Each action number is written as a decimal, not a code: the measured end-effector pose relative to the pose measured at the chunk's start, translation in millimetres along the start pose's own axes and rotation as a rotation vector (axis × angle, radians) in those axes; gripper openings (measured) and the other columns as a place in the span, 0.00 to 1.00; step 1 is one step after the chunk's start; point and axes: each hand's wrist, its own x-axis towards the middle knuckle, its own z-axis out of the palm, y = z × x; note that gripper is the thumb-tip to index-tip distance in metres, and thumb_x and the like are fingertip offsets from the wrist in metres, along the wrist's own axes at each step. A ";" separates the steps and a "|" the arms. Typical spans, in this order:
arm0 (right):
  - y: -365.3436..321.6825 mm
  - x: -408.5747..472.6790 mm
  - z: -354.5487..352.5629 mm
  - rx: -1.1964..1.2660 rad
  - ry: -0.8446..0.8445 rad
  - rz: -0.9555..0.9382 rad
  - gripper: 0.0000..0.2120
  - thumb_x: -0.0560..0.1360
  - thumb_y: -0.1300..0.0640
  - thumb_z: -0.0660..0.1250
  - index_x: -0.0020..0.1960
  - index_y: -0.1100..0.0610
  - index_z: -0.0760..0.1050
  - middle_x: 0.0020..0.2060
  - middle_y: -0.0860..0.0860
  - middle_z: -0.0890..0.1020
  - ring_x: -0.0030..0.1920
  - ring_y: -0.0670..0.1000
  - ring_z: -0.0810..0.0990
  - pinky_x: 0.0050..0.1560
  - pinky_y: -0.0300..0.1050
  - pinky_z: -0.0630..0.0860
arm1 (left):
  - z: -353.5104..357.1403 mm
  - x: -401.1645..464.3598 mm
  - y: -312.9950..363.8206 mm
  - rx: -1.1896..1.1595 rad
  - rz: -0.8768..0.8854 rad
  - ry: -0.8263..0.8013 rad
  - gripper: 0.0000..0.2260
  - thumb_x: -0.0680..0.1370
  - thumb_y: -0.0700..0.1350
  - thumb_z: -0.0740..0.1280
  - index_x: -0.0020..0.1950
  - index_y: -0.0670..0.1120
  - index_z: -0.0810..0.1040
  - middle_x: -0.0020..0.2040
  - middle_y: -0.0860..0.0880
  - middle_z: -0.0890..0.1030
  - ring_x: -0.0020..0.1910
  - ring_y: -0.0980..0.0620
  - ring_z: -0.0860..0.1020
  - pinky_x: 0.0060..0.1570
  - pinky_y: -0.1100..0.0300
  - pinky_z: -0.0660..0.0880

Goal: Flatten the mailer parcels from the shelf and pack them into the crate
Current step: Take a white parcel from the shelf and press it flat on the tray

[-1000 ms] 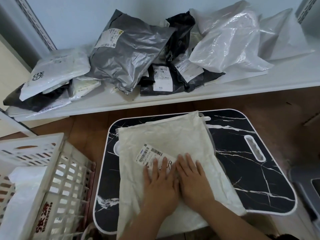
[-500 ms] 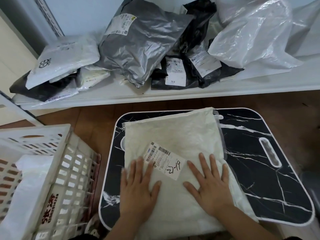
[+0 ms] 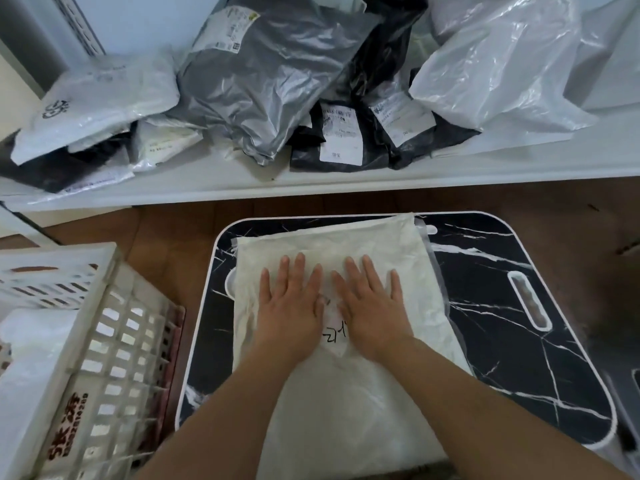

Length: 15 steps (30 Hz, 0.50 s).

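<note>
Both hands have slid away from the near part of the white mailer (image 3: 332, 306) toward its far edge and drawn together, now covering most of the label that showed between them half a second ago. Nearest the person, the mailer's lower end hangs over the near rim of the lap table (image 3: 519, 375), a black slab with white marble veining, rounded corners and a slot handle at right. On the mailer, the left hand (image 3: 291, 310) and right hand (image 3: 372, 306) lie flat, fingers straight and spread, palms pressing down, gripping nothing. The mailer looks like thin crinkled plastic film, soft, light and probably slippery against the glossy top; it should flatten easily under the palms, and is best lifted afterwards by pinching two opposite edges so that it stays flat. At near left stands the white lattice crate (image 3: 114, 341), with something white already inside. Beyond a strip of brown floor, the white shelf (image 3: 346, 181) carries the remaining parcels: a crumpled grey mailer (image 3: 263, 81), black ones with labels (image 3: 341, 140), and glossy white bags (image 3: 498, 67).
</note>
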 end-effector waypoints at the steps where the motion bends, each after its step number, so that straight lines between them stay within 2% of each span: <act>1: -1.2 9.2 -2.6 -0.009 -0.018 -0.019 0.26 0.82 0.46 0.40 0.77 0.45 0.35 0.76 0.47 0.33 0.74 0.53 0.27 0.73 0.64 0.34 | -0.1 7.0 2.5 0.014 -0.003 -0.038 0.25 0.82 0.56 0.41 0.78 0.55 0.40 0.78 0.49 0.34 0.76 0.47 0.32 0.74 0.44 0.34; 3: -0.6 24.6 -1.0 -0.002 -0.090 -0.064 0.26 0.81 0.42 0.38 0.77 0.43 0.35 0.77 0.46 0.34 0.75 0.53 0.28 0.72 0.66 0.35 | 3.7 15.1 2.5 0.017 -0.031 -0.105 0.25 0.82 0.57 0.42 0.78 0.57 0.38 0.77 0.50 0.32 0.75 0.47 0.30 0.72 0.40 0.34; 5: 7.6 34.4 6.3 0.026 -0.155 -0.053 0.31 0.74 0.34 0.30 0.75 0.38 0.34 0.76 0.43 0.32 0.74 0.52 0.28 0.70 0.70 0.35 | 14.9 17.3 -2.4 -0.012 -0.074 -0.139 0.25 0.80 0.60 0.40 0.76 0.61 0.35 0.76 0.52 0.29 0.74 0.48 0.28 0.70 0.35 0.33; 8: 33.6 30.0 16.4 0.064 -0.158 0.077 0.35 0.69 0.24 0.35 0.72 0.33 0.31 0.71 0.41 0.26 0.72 0.51 0.23 0.68 0.70 0.30 | 26.3 10.9 -12.3 -0.050 -0.112 -0.118 0.29 0.74 0.67 0.35 0.74 0.63 0.32 0.75 0.56 0.27 0.73 0.49 0.26 0.69 0.34 0.32; 12: 69.9 17.0 16.7 0.066 -0.131 0.211 0.37 0.69 0.24 0.34 0.72 0.36 0.28 0.72 0.45 0.26 0.72 0.50 0.23 0.71 0.67 0.32 | 27.5 12.9 -28.4 -0.050 -0.196 -0.089 0.33 0.71 0.72 0.33 0.73 0.63 0.29 0.74 0.56 0.27 0.73 0.46 0.27 0.69 0.34 0.31; 15: 90.3 1.0 18.0 0.082 -0.116 0.273 0.38 0.67 0.24 0.27 0.71 0.39 0.25 0.72 0.44 0.26 0.72 0.49 0.24 0.72 0.66 0.33 | 25.6 9.6 -42.6 -0.104 -0.250 -0.063 0.33 0.70 0.72 0.30 0.73 0.63 0.30 0.75 0.55 0.28 0.74 0.51 0.29 0.69 0.34 0.32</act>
